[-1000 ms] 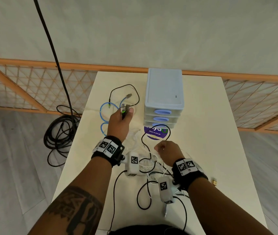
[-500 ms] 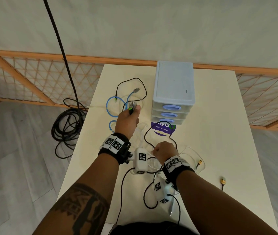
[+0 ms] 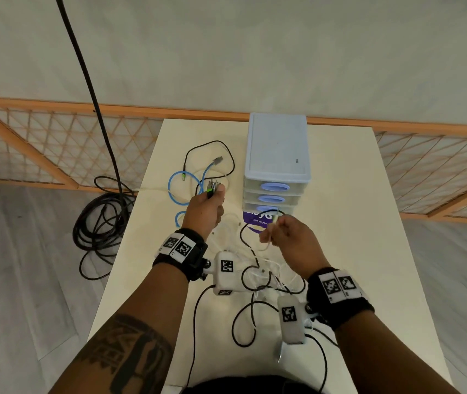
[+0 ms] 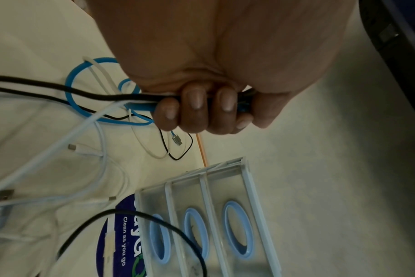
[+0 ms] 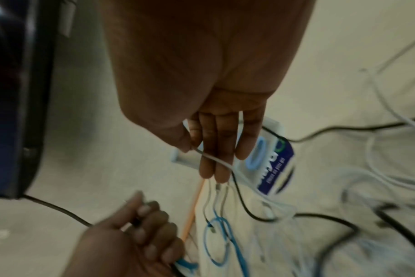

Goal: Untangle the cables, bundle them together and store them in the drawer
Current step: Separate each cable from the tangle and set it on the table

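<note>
The table (image 3: 340, 194) carried the whole job: a three-drawer plastic unit (image 3: 277, 155) stood at its far middle with every drawer closed, and the cables (image 3: 243, 251) sprawled loose over the surface to its left and in front of it, black, white and blue strands crossing one another. The left hand (image 3: 203, 211) was closed in a fist round a gathered cluster of cable ends, blue and black among them, plugs poking out past the knuckles. The right hand (image 3: 289, 237) pinched one thin white cable (image 5: 216, 159) between thumb and fingers, lifted just before the drawers. The risk, as I judged it, lay in pulling that white strand while it still crossed the black loop (image 3: 255, 228) below: the crossing could tighten into a knot, or drag plugs out of the left fist. The blue cable (image 3: 175, 186) lay in open coils, seemingly the easiest to free.
</note>
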`<state>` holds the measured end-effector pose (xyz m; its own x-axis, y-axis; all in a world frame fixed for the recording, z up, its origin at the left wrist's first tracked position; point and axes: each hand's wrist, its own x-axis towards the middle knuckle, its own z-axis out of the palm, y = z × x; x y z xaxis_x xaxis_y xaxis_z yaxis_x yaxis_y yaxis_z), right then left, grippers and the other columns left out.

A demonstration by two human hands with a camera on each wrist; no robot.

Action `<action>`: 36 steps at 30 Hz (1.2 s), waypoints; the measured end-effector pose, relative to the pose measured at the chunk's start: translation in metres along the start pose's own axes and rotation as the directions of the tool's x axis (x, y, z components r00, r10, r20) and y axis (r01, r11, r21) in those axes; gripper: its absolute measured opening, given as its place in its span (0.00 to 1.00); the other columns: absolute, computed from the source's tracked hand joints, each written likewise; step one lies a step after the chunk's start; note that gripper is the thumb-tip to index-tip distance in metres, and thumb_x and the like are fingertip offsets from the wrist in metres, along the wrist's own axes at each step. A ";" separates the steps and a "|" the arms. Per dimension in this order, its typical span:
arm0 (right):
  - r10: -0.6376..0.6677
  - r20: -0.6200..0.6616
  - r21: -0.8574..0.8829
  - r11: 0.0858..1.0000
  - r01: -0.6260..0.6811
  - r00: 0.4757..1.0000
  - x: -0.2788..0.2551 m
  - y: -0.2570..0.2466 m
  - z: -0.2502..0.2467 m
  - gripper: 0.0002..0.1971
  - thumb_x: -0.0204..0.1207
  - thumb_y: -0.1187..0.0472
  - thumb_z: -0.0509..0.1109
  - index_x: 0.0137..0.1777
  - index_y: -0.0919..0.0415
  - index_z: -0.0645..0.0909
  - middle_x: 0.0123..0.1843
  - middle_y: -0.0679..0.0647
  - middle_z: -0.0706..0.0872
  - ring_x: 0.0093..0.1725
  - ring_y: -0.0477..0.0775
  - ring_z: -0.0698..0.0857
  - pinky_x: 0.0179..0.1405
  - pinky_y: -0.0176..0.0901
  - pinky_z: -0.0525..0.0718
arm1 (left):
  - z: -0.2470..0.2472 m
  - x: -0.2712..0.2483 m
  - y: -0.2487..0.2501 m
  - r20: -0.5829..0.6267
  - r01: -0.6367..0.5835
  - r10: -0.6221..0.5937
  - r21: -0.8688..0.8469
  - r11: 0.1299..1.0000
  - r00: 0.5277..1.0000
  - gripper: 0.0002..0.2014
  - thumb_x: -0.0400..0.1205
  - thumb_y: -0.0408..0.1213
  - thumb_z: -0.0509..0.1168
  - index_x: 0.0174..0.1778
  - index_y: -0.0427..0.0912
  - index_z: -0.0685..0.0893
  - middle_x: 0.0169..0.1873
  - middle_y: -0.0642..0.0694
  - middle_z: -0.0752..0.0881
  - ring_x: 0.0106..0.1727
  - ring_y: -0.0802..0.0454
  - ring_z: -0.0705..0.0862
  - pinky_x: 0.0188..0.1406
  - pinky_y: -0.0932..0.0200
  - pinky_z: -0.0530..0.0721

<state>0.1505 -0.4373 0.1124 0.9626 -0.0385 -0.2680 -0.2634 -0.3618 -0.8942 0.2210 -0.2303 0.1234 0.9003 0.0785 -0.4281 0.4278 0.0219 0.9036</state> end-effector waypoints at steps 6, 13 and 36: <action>-0.157 -0.115 0.307 0.933 0.186 0.981 -0.019 -0.070 -0.048 0.08 0.89 0.66 0.63 0.46 0.58 0.77 0.28 0.50 0.80 0.23 0.52 0.77 0.32 0.54 0.84 | 0.001 -0.006 0.005 0.017 0.002 -0.002 -0.029 1.000 1.000 0.18 0.89 0.48 0.63 0.35 0.47 0.72 0.22 0.53 0.63 0.21 0.58 0.61 0.20 0.63 0.59; -0.470 -0.320 0.467 0.677 0.568 0.823 -0.067 -0.203 -0.126 0.08 0.89 0.59 0.62 0.46 0.50 0.71 0.27 0.43 0.73 0.23 0.44 0.62 0.20 0.34 0.59 | -0.004 -0.005 0.002 0.015 0.009 -0.009 -0.019 1.000 1.000 0.16 0.89 0.49 0.64 0.37 0.48 0.73 0.24 0.53 0.64 0.22 0.57 0.61 0.22 0.60 0.59; 0.053 0.101 0.404 0.910 -0.090 0.993 0.014 -0.086 0.028 0.07 0.85 0.72 0.62 0.61 0.72 0.75 0.44 0.70 0.93 0.35 0.61 0.94 0.30 0.38 0.87 | 0.016 -0.019 0.013 0.305 -0.049 0.080 -0.109 0.993 0.949 0.13 0.81 0.45 0.64 0.36 0.41 0.74 0.24 0.48 0.67 0.24 0.53 0.62 0.31 0.51 0.55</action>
<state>0.1851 -0.3808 0.1753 0.9359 0.0369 -0.3503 -0.3518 0.0508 -0.9347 0.2106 -0.2472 0.1429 0.9130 -0.2280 -0.3383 0.3722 0.1262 0.9195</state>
